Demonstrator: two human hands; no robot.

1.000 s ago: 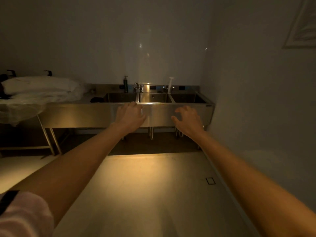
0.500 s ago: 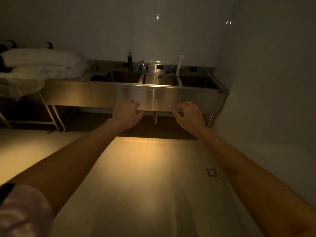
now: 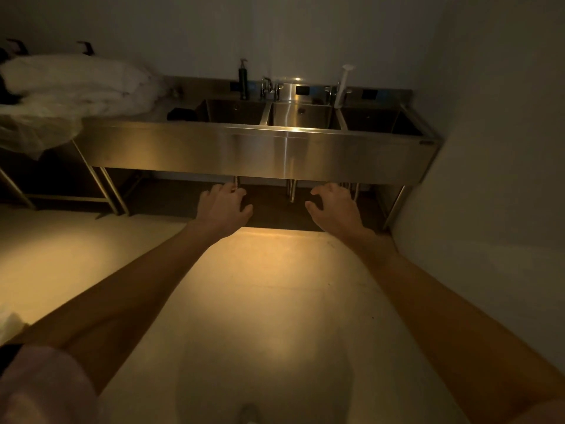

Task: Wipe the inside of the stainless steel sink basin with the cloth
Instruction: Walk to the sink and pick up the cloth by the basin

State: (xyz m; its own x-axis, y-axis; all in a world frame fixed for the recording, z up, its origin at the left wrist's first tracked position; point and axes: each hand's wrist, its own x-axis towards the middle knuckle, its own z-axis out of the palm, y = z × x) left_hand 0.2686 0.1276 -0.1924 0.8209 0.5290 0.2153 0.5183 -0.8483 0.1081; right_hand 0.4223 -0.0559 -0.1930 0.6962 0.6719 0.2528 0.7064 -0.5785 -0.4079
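Two bare hands are held out in front of the body, above the floor (image 3: 263,301) and well short of the sink unit (image 3: 260,148). The left hand (image 3: 221,206) is empty, its fingers loosely curled and spread; the right hand (image 3: 334,209) is likewise empty, with fingers loosely bent and grasping nothing. One stainless steel sink unit is seen against the back wall, and three basins are counted in it: a left basin (image 3: 235,111), a middle basin (image 3: 301,116) and a right basin (image 3: 371,119), side by side. Two tap sets are mounted behind the basins, one (image 3: 269,87) near the divider of the left and middle basins, the other (image 3: 331,93) near the next divider. One dark pump bottle (image 3: 243,79) stands upright behind the left basin, and one white upright object (image 3: 342,85) is seen at the rear by the right basin. One dark item (image 3: 182,114), possibly the cloth, lies on the drainboard just left of the left basin; its identity cannot be told. White bedding (image 3: 73,84) is piled on a table at the far left.
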